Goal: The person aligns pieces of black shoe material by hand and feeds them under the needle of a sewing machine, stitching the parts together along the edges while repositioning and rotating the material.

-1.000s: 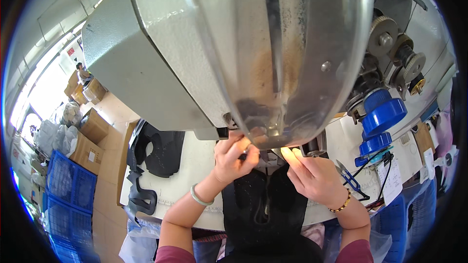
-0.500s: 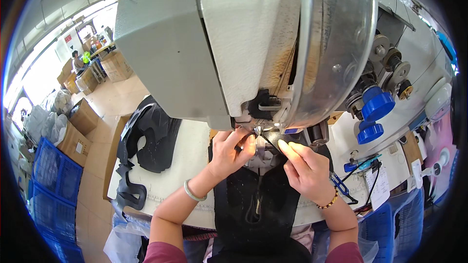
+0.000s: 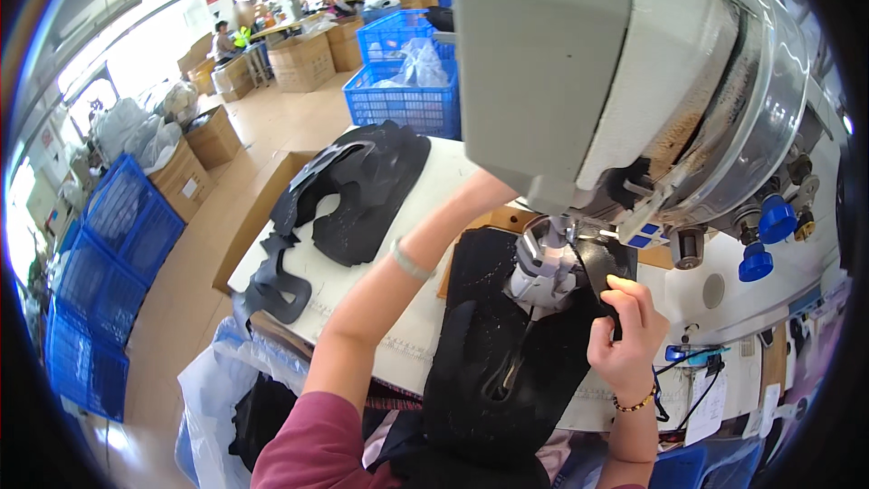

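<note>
Working black fabric (image 3: 471, 358) under the sewing-machine head (image 3: 543, 72), left of the right hand (image 3: 632, 330).
Right: fingers half-curled at black strip (image 3: 599, 260), grip unclear. Left hand: hidden behind head, can't tell. Best: strip flat, lightly taut, fingertips clear of metal clamp (image 3: 536, 284) to their left.

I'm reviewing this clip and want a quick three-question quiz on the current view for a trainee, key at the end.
1. Multiple choice: the right hand, near the black material, is:
A) gloved
B) bare
C) out of view

2. True or false: the pale bangle and the beaded bracelet are worn on different arms.

3. Fill in: the grey machine head hides the person's ____.

Key: 1. B. 2. True: the bangle is on the left arm, the bracelet on the right. 3. left hand.
</note>
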Action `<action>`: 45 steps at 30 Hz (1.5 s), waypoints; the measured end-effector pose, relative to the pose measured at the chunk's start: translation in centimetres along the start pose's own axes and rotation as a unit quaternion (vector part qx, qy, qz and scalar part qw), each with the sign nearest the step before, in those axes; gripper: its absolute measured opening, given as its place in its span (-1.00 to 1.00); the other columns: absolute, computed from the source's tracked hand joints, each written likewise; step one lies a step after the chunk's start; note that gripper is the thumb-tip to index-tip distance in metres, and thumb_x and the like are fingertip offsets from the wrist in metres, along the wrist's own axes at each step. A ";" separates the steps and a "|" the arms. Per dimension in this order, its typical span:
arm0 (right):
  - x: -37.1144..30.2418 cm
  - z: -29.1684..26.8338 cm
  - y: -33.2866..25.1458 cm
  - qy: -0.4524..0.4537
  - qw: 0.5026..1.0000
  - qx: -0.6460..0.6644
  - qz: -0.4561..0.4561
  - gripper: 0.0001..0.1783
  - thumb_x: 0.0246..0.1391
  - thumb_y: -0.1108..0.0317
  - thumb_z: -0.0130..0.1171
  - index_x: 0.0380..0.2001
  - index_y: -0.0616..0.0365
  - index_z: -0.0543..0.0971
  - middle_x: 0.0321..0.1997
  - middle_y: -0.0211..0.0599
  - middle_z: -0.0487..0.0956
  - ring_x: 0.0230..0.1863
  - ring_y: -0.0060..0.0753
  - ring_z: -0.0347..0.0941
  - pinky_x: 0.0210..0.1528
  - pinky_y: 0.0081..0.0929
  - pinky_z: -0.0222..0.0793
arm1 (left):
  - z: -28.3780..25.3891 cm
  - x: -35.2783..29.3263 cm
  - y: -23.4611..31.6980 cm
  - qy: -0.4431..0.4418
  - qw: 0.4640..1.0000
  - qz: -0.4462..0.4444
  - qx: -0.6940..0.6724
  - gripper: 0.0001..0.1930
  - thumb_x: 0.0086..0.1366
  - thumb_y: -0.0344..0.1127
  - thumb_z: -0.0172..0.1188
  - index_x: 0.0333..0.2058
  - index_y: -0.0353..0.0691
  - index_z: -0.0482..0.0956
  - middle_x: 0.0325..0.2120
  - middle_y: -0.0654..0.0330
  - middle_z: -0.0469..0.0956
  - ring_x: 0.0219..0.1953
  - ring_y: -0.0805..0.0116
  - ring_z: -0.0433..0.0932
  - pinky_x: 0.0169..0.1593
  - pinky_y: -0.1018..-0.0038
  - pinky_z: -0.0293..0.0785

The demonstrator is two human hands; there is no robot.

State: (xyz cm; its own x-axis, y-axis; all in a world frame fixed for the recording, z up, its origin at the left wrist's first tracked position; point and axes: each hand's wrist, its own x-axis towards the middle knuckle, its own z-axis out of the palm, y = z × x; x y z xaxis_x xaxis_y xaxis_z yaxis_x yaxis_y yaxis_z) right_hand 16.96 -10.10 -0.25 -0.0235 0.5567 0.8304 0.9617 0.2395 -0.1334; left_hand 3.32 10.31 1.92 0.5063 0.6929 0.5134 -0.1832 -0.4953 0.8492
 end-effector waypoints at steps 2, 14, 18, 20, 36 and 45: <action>0.0 0.1 0.1 0.008 1.000 0.025 0.000 -0.77 -0.37 0.60 0.05 -0.47 0.19 0.45 -0.30 -0.23 0.55 -0.65 -0.36 0.39 -0.63 -0.53 0.28 | -0.5 0.5 0.3 0.037 0.999 0.033 0.019 -0.73 0.16 -0.35 0.11 -0.20 -0.39 0.46 -0.30 0.12 0.53 -0.25 0.33 0.47 -0.16 0.42 0.40; 0.1 0.8 2.3 0.201 0.953 0.117 0.194 -0.80 -0.02 0.55 0.07 -0.26 0.22 0.49 -0.37 -0.34 0.49 -0.65 -0.56 0.28 -0.59 -0.68 0.20 | -8.0 3.4 3.4 0.295 0.934 0.144 0.143 -0.72 0.24 -0.23 0.14 -0.38 -0.41 0.53 -0.57 0.25 0.52 -0.51 0.54 0.36 -0.41 0.52 0.31; -1.0 -0.3 -0.6 -0.112 0.965 0.171 0.163 -0.80 -0.02 0.41 0.16 -0.28 0.22 0.50 -0.48 -0.25 0.51 -0.61 -0.38 0.42 -0.58 -0.53 0.30 | -13.1 1.2 4.0 0.376 0.900 0.097 0.198 -0.71 0.28 -0.25 0.10 -0.44 -0.43 0.48 -0.67 0.33 0.36 -0.55 0.64 0.22 -0.47 0.57 0.21; -2.0 0.8 -2.2 -0.259 0.952 0.119 0.116 -0.64 -0.01 0.19 0.20 -0.24 0.25 0.50 -0.49 -0.16 0.50 -0.56 -0.26 0.48 -0.56 -0.45 0.35 | -16.5 0.2 0.3 0.391 0.880 0.037 0.268 -0.71 0.29 -0.25 0.05 -0.44 -0.43 0.47 -0.65 0.19 0.42 -0.53 0.51 0.29 -0.40 0.48 0.27; -7.3 6.3 -4.5 -0.243 0.952 0.078 0.169 -0.40 -0.06 0.06 0.25 -0.08 0.28 0.35 -0.27 -0.20 0.39 -0.48 -0.26 0.48 -0.44 -0.43 0.42 | -6.5 -14.3 -2.1 -0.002 0.882 -0.182 0.434 -0.73 0.19 -0.16 0.18 -0.39 -0.30 0.55 -0.60 0.04 0.48 -0.51 0.16 0.50 -0.35 0.35 0.42; -0.5 4.2 -4.6 -0.213 0.765 0.485 0.367 -0.74 0.09 0.34 0.17 -0.55 0.30 0.46 -0.66 -0.58 0.26 -0.59 -0.82 0.07 -0.59 -0.70 0.01 | -5.9 -16.3 -1.5 0.084 0.806 0.189 0.555 -0.54 0.08 -0.51 0.14 -0.01 0.04 0.50 -0.04 0.05 0.28 0.01 0.05 0.34 0.04 0.24 0.28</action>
State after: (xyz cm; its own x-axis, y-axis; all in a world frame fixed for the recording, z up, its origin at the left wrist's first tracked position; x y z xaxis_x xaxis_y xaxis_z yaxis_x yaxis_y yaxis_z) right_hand 11.37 -8.13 -2.27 0.1398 0.9835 0.1145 0.1090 0.0997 -0.9890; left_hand -9.58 2.89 -7.01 0.4532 0.3976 0.7978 0.6162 -0.7865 0.0419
